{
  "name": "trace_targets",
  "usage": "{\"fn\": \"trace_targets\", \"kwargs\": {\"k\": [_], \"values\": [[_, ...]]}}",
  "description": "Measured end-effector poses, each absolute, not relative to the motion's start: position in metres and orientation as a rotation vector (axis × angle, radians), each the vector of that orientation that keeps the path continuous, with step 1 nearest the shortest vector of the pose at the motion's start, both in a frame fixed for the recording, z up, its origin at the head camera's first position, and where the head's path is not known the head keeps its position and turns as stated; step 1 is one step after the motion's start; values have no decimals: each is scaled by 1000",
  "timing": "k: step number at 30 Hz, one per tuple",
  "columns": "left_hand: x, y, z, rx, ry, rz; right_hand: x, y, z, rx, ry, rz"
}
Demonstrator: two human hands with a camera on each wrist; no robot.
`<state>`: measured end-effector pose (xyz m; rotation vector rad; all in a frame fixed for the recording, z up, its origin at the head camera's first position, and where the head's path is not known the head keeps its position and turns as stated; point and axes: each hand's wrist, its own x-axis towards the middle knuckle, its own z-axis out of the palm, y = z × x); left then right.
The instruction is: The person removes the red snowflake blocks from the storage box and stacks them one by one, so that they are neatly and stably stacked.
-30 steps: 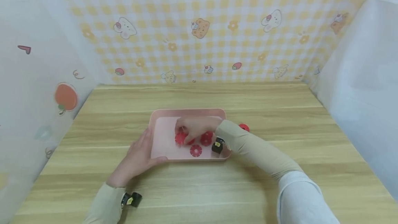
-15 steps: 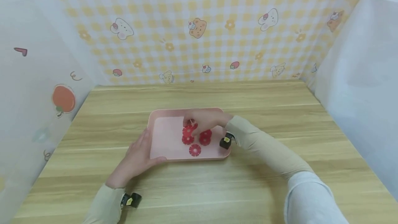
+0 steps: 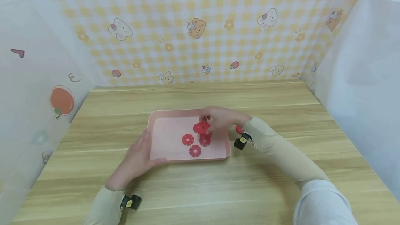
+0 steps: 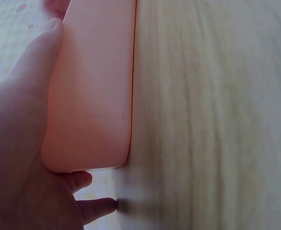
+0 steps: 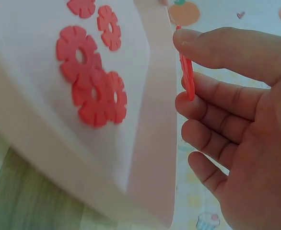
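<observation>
My right hand (image 3: pixel 215 119) is above the right half of a pink tray (image 3: pixel 165 114). Between thumb and fingertips it pinches a red slotted plastic disc (image 5: pixel 187 76), seen edge-on in the right wrist view. More red slotted discs (image 3: pixel 195 151) lie flat in the tray, some overlapping, each with a round hole and notched rim. My left hand (image 3: pixel 137 157) rests against the tray's front left corner, its fingers straight along the left side. In the left wrist view, the left thumb (image 4: pixel 40 57) reaches along the rim of the front wall.
Another red disc (image 3: pixel 239 129) lies on the wooden table (image 3: pixel 200 190) right of the tray, partly behind the right wrist. Patterned cloth (image 3: pixel 175 20) hangs behind, with pale sheets at both sides. A small black camera (image 3: pixel 240 143) sits on the right wrist.
My right hand has moved rightward over the tray with the pinched disc, uncovering a disc left of it. The left hand stays at the tray's corner. The view has shifted slightly.
</observation>
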<state>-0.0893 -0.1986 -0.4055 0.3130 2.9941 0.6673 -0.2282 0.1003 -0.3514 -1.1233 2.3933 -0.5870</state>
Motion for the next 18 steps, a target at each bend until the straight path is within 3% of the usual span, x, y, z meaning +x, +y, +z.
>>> {"fn": "trace_targets", "kwargs": {"k": [18], "values": [[-90,-198,-405,349,2989,675,-224,178,-365,-994,2480,-757]]}}
